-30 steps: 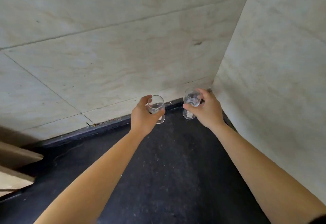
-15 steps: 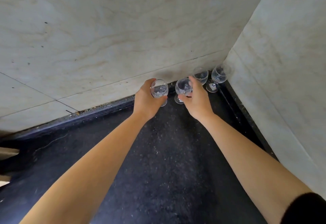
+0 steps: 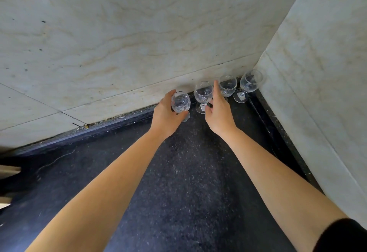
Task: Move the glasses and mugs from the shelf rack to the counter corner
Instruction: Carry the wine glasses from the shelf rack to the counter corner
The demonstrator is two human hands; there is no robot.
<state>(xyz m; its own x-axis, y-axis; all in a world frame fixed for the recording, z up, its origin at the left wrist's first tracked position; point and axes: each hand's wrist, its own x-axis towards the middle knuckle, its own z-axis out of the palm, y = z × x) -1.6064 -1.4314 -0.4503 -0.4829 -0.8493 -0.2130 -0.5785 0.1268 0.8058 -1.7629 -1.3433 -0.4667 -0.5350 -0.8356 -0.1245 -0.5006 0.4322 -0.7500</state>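
Note:
Several clear stemmed glasses stand in a row along the back wall in the corner of the black counter (image 3: pixel 178 182). My left hand (image 3: pixel 165 115) is wrapped around the leftmost glass (image 3: pixel 180 102), whose foot rests on the counter. Just right of it stands a second glass (image 3: pixel 203 95), and my right hand (image 3: pixel 219 110) hovers beside it with fingers spread, holding nothing. A third glass (image 3: pixel 228 86) is partly hidden behind my right fingers. The fourth glass (image 3: pixel 249 83) stands deepest in the corner. The shelf rack and any mugs are out of sight.
Pale marble walls (image 3: pixel 139 43) meet at the corner, the right one (image 3: pixel 317 73) running close along the counter's right side. A raised black lip (image 3: pixel 111 125) borders the counter at the wall. A light wooden edge (image 3: pixel 8 170) shows at far left.
My right hand has let go of the second glass and opened, drawing back slightly. My left hand still holds the leftmost glass, now set down. The view has tilted closer to the corner.

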